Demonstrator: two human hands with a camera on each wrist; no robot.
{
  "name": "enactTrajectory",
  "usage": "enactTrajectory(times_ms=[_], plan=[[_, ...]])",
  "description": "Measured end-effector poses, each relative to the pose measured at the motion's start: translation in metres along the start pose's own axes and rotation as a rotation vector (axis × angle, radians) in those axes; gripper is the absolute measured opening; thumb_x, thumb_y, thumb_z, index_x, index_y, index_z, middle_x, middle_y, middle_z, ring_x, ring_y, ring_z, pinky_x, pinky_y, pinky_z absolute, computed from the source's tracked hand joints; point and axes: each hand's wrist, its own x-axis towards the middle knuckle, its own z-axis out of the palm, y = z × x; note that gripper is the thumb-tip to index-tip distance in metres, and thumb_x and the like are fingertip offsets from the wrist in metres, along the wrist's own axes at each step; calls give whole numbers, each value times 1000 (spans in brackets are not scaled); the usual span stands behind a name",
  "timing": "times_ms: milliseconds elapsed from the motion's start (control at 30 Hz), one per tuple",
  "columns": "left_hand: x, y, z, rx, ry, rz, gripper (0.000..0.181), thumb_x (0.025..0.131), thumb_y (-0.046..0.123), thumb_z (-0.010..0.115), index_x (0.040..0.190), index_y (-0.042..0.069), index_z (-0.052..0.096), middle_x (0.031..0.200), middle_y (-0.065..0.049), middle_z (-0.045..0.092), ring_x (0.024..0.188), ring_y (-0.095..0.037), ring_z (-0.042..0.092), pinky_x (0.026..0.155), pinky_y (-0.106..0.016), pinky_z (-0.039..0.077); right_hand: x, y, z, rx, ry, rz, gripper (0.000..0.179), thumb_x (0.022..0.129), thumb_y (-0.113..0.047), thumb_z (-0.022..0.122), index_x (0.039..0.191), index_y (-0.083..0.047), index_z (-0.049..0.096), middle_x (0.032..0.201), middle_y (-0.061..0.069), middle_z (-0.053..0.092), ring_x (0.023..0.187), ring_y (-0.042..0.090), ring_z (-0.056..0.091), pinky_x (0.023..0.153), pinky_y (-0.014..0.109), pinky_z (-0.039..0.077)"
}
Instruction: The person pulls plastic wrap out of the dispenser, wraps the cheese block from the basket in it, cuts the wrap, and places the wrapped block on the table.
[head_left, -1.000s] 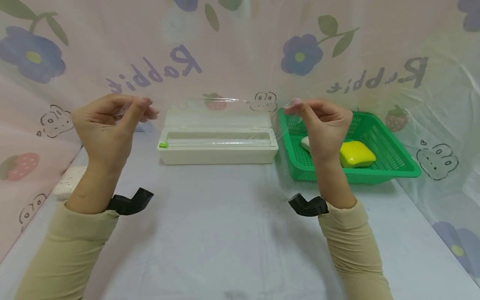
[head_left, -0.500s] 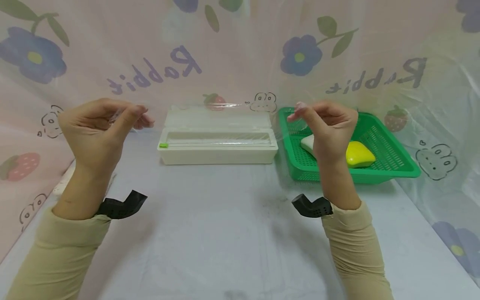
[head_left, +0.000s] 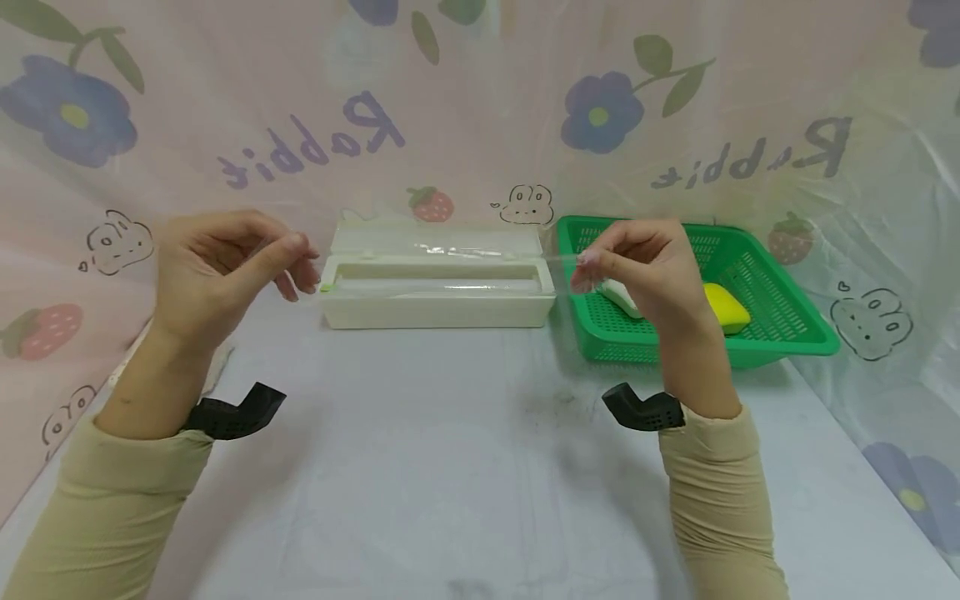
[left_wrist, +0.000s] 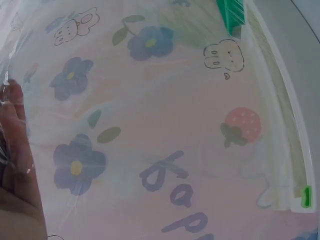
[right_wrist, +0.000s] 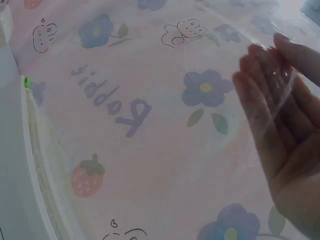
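A sheet of clear cling film is stretched between my two hands, its shiny edge crossing in front of the dispenser's raised lid. My left hand pinches its left end between thumb and fingers. At the other end my right hand pinches the film, in front of the green basket. Behind the film stands the white cling film dispenser, lid up, with a green slider at its left end. In the right wrist view, film clings across the fingers.
The green plastic basket at the back right holds a yellow block-like item and a white item. A pale flat thing lies behind my left wrist. A printed curtain hangs behind the white table.
Both hands have come down a little, still holding the film. Its edge has dropped from above the dispenser's lid to in front of it. My right hand has also shifted slightly right.
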Motion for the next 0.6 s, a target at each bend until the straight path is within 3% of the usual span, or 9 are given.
enactTrajectory(times_ms=[133,300,433,600], plan=[[-5,1,-3,119,-172,-89,15,85,-18,51,78,-14,64,76,-5,71,61,-15,64,52,-22,48,-3,-1,-5,-64,-119,92,13,88,10,59,88,7,72,75,12,73,65,22,70,63,31,57],[-9,-1,-7,294,-312,-177,24,91,-11,49,86,-3,71,76,-3,69,70,-14,63,63,-22,48,-5,2,-11,-35,-355,138,18,90,8,57,102,6,71,90,12,73,76,23,70,68,33,59],[-12,-4,-11,333,-419,-186,28,91,-11,48,90,2,73,83,-3,70,76,-13,62,69,-22,48,-6,5,-18,-75,-554,172,24,89,8,57,110,4,69,103,10,71,87,21,69,71,33,59],[-13,-7,-16,365,-568,-222,33,93,-9,47,89,10,73,89,0,71,79,-13,64,69,-23,49,-8,8,-21,-184,-648,291,27,85,9,60,110,1,68,105,9,71,89,21,70,72,34,58]])
